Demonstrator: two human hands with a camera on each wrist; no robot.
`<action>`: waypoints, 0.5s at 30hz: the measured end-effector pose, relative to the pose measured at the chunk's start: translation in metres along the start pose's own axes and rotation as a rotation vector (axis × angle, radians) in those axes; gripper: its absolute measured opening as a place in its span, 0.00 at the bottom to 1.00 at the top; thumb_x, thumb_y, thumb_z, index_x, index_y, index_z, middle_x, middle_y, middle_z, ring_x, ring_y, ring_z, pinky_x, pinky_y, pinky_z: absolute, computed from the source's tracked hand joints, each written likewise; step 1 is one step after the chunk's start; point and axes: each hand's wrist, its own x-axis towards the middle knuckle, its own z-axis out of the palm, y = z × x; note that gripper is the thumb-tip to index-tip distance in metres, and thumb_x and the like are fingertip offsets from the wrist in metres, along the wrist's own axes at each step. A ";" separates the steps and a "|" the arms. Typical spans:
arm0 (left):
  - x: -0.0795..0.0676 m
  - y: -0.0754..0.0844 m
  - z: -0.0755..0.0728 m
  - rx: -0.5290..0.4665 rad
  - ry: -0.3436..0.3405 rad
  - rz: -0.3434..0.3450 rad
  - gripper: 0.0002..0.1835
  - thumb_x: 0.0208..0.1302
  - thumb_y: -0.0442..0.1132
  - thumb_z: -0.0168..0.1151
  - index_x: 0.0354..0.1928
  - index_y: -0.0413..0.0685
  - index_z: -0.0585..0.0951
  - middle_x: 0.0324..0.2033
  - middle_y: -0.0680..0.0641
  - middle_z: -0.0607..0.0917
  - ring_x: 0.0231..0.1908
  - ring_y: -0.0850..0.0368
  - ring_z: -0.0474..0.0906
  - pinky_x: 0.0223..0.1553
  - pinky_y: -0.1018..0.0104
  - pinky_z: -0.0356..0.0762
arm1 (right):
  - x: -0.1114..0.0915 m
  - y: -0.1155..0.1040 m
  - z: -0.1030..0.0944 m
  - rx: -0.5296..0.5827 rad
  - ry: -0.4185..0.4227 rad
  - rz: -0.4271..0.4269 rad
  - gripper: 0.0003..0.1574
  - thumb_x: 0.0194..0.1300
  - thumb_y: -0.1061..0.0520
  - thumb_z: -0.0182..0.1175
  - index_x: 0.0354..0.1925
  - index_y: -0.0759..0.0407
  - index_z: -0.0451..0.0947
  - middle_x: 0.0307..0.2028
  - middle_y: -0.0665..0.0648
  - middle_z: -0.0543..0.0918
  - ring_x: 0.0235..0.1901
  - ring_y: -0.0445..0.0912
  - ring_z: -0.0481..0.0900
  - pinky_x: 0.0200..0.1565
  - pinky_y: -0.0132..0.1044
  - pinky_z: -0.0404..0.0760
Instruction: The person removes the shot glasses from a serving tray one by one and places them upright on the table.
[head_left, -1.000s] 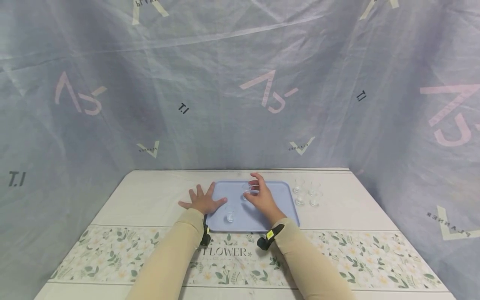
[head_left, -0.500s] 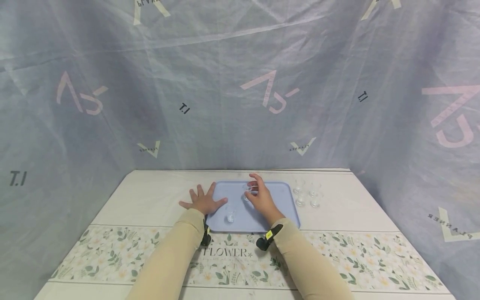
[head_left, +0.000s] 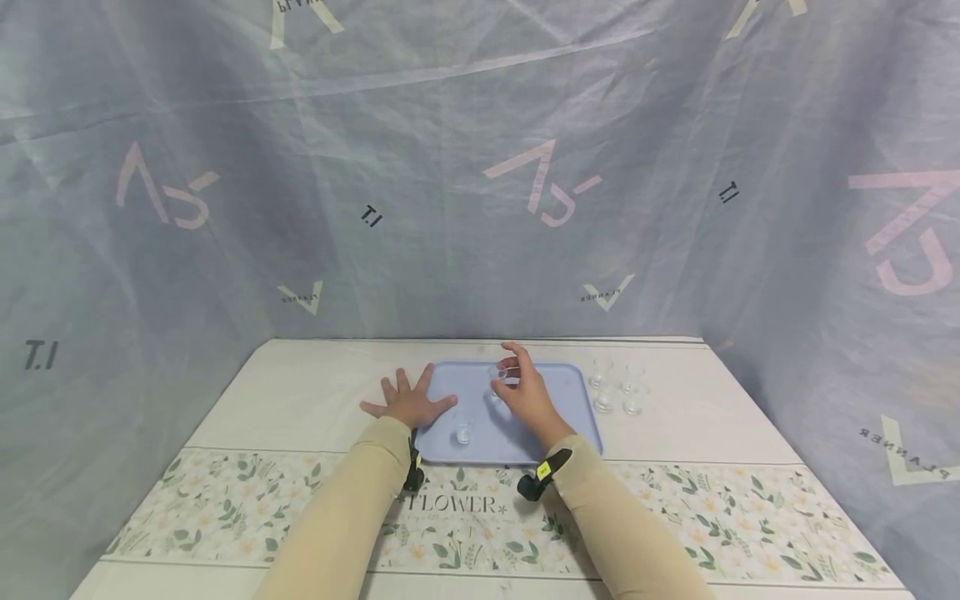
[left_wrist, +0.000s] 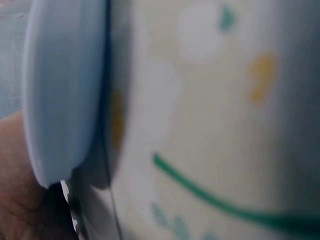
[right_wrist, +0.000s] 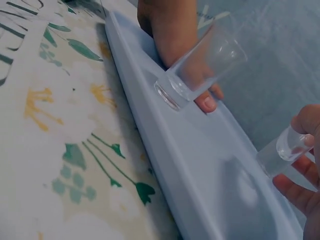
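Observation:
A light blue tray (head_left: 558,390) lies on the patterned cloth. My left hand (head_left: 408,406), fingers spread, rests across its left edge, the thumb over the tray. My right hand (head_left: 531,404) pinches a clear shot glass (right_wrist: 282,152) between thumb and fingers above the tray's middle; the glass is upright, its base close to the tray surface. Another shot glass (head_left: 464,432) stands upright near the tray's front left, between the two hands. In the left wrist view only the tray rim (left_wrist: 65,100), part of the hand (left_wrist: 17,185) and the cloth show.
Several more clear shot glasses (head_left: 603,398) stand in a group on the table just right of the tray. A band of floral cloth (head_left: 675,517) crosses the front of the table. Grey curtains (head_left: 442,208) hang behind and at both sides.
The head view has drifted slightly. Both hands keep almost the same places, the left on the tray's edge and the right still pinching the shot glass.

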 end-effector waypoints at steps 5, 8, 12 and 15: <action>0.005 -0.002 0.004 0.004 -0.010 0.000 0.53 0.61 0.79 0.50 0.82 0.69 0.44 0.79 0.34 0.37 0.76 0.27 0.27 0.59 0.13 0.29 | -0.001 0.000 -0.004 -0.046 0.007 -0.009 0.46 0.61 0.70 0.67 0.72 0.53 0.61 0.50 0.67 0.80 0.49 0.58 0.83 0.49 0.50 0.84; 0.007 -0.004 0.005 0.008 -0.011 0.003 0.53 0.61 0.79 0.49 0.82 0.70 0.43 0.79 0.34 0.36 0.76 0.27 0.27 0.58 0.13 0.29 | -0.003 -0.004 -0.010 -0.048 0.007 -0.009 0.46 0.61 0.69 0.67 0.72 0.53 0.61 0.50 0.66 0.80 0.48 0.57 0.83 0.49 0.49 0.84; 0.008 -0.004 0.004 -0.005 -0.012 0.015 0.53 0.61 0.79 0.49 0.81 0.70 0.43 0.79 0.34 0.35 0.76 0.27 0.26 0.57 0.12 0.28 | -0.007 -0.007 -0.021 -0.027 0.023 -0.003 0.45 0.61 0.70 0.67 0.71 0.53 0.62 0.49 0.67 0.80 0.47 0.57 0.83 0.49 0.49 0.84; 0.008 -0.005 0.004 -0.009 -0.012 0.020 0.53 0.61 0.79 0.49 0.81 0.71 0.43 0.79 0.34 0.35 0.75 0.27 0.26 0.57 0.12 0.27 | -0.010 -0.006 -0.028 -0.023 0.031 0.002 0.45 0.60 0.70 0.67 0.71 0.53 0.63 0.49 0.68 0.80 0.47 0.58 0.83 0.49 0.49 0.84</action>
